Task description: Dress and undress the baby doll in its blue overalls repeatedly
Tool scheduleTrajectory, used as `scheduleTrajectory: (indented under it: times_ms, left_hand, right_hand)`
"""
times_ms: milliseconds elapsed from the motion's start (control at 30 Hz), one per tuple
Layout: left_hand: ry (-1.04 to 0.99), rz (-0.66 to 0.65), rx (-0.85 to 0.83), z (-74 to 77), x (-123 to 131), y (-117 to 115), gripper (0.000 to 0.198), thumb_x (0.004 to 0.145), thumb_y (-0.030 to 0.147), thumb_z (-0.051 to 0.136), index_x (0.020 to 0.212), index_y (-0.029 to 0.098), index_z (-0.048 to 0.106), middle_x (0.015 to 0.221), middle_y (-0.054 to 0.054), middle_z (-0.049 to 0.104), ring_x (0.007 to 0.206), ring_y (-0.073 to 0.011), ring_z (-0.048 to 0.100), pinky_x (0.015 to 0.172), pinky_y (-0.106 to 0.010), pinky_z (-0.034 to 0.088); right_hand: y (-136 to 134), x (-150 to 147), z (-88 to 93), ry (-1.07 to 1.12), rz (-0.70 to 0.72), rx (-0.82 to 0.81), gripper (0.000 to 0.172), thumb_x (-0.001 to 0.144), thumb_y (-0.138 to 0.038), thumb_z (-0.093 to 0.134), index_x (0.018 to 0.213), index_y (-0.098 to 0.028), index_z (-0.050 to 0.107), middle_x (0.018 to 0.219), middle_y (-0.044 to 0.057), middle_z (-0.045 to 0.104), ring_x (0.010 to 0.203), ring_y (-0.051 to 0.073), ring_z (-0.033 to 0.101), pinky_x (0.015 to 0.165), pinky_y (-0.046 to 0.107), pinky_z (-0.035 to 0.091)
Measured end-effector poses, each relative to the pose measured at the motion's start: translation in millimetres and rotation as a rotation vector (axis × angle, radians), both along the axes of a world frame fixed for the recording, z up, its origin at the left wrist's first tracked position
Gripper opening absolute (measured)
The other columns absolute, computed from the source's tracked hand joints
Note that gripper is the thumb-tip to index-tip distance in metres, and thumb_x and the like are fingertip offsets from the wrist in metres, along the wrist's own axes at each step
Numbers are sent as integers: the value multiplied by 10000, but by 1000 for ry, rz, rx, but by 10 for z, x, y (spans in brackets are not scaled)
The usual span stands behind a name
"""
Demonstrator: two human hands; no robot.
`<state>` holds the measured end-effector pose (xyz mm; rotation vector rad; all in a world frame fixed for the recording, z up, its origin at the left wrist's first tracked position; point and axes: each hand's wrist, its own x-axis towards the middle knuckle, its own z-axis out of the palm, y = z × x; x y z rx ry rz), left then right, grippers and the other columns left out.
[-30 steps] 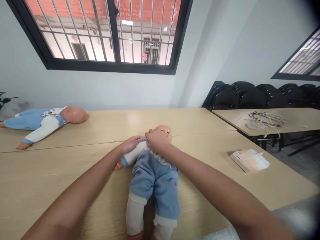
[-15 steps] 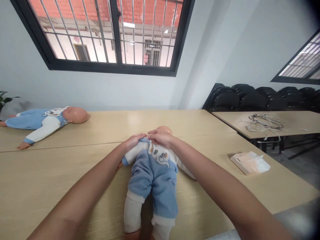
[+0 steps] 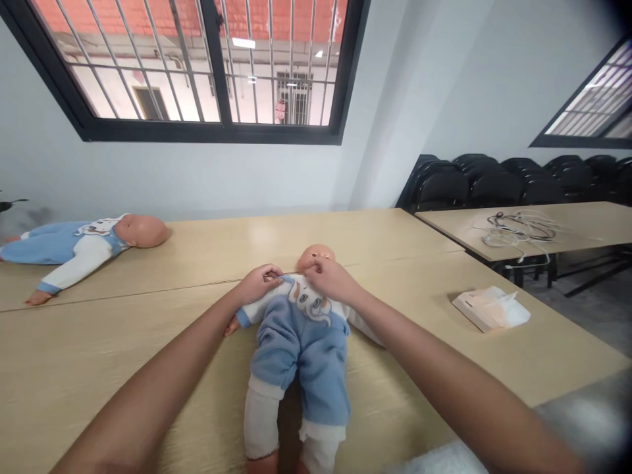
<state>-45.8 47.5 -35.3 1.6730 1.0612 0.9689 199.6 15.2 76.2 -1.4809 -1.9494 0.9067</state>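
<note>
A baby doll (image 3: 299,355) in a blue and white knitted outfit lies on its back on the table, legs toward me. A cartoon animal face (image 3: 312,301) decorates its chest. My left hand (image 3: 259,282) is at the doll's shoulder, on the left of the picture, with thumb and fingers closed at the edge of the clothing. Near the chin, my right hand (image 3: 328,279) is closed at the collar and covers part of the neck. The doll's head (image 3: 318,253) shows beyond my hands. What exactly lies between the fingertips is partly hidden.
A second doll (image 3: 93,240) in similar clothes lies at the back left of the table (image 3: 123,368). At the right stands a tissue box (image 3: 491,309). Tangled cables (image 3: 518,230) lie on another table, with stacked black chairs (image 3: 442,184) behind it. A barred window (image 3: 212,135) is ahead.
My hands have moved apart: the left one slightly left, the right one slightly right and up to the collar. More of the doll's head and chest shows. The view has shifted a little.
</note>
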Motion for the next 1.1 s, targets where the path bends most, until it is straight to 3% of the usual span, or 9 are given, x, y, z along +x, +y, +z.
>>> scheduleTrajectory:
  times_ms: [67, 133, 233, 367, 500, 667, 733, 933, 1100]
  left_hand:
    - [72, 42, 50, 42, -30, -10, 297, 838, 440, 722, 984, 182, 715, 1015, -82, 713, 958, -242, 645, 914, -394, 494]
    - [109, 113, 101, 146, 1, -37, 262, 850, 393, 684, 1008, 185, 705, 1019, -83, 694, 961, -247, 623, 906, -400, 487]
    - [170, 139, 233, 424, 247, -167, 230, 878, 340, 628, 1050, 198, 681, 1041, -79, 680, 1006, -252, 602, 940, -400, 468]
    - [438, -229, 504, 740, 919, -493, 183, 932, 336, 590, 1017, 239, 719, 1083, -85, 732, 1087, -290, 617, 1007, -427, 421]
    - [743, -352, 511, 693, 1459, -753, 213, 791, 379, 785, 878, 191, 735, 947, -162, 728, 937, -357, 636, 895, -481, 431]
    - [771, -455, 451, 581, 1424, -817, 127, 801, 306, 770, 906, 242, 737, 909, -83, 730, 864, -296, 641, 813, -401, 425]
    - [728, -545, 444, 612, 1314, -834, 87, 861, 293, 712, 942, 265, 730, 956, -53, 732, 911, -279, 646, 794, -369, 420]
    - [832, -407, 572, 795, 1181, -985, 241, 1036, 350, 480, 981, 237, 686, 991, -82, 702, 971, -266, 631, 804, -366, 408]
    - [1069, -256, 731, 928, 1156, -1148, 279, 897, 477, 719, 894, 201, 677, 925, -133, 672, 924, -315, 591, 792, -432, 403]
  right_hand:
    - [-307, 286, -53, 183, -45, -43, 138, 898, -247, 594, 894, -174, 711, 789, 25, 723, 674, 137, 627, 644, 242, 468]
    - [-711, 539, -195, 398, -44, -270, 311, 946, -376, 564, 740, -168, 668, 592, 4, 613, 510, 115, 528, 495, 227, 408]
    - [-1299, 746, -526, 834, -228, -575, 235, 885, -400, 690, 901, -168, 718, 698, 17, 674, 524, 106, 590, 422, 188, 423]
    - [-1652, 764, -893, 1288, -537, -683, 211, 808, -235, 780, 1000, -185, 708, 1126, 110, 765, 885, 173, 776, 700, 219, 641]
    - [-1515, 792, -1034, 1495, -672, -496, 165, 821, -181, 725, 984, -188, 699, 1223, 109, 739, 1102, 200, 747, 832, 236, 661]
    - [-1149, 789, -1150, 1480, -713, -237, 172, 839, -323, 727, 957, -238, 635, 839, -14, 714, 636, 113, 668, 440, 190, 524]
    - [-1001, 712, -1168, 1433, -730, -197, 271, 817, -384, 754, 998, -229, 624, 831, -18, 707, 590, 108, 625, 406, 195, 461]
    - [-797, 522, -987, 1195, -681, 157, 468, 822, -459, 732, 1194, -183, 662, 1231, 88, 743, 1142, 246, 692, 958, 363, 565]
    - [-766, 588, -849, 932, -557, 213, 517, 834, -531, 711, 1171, -140, 690, 1217, 148, 748, 1137, 299, 687, 1020, 438, 533]
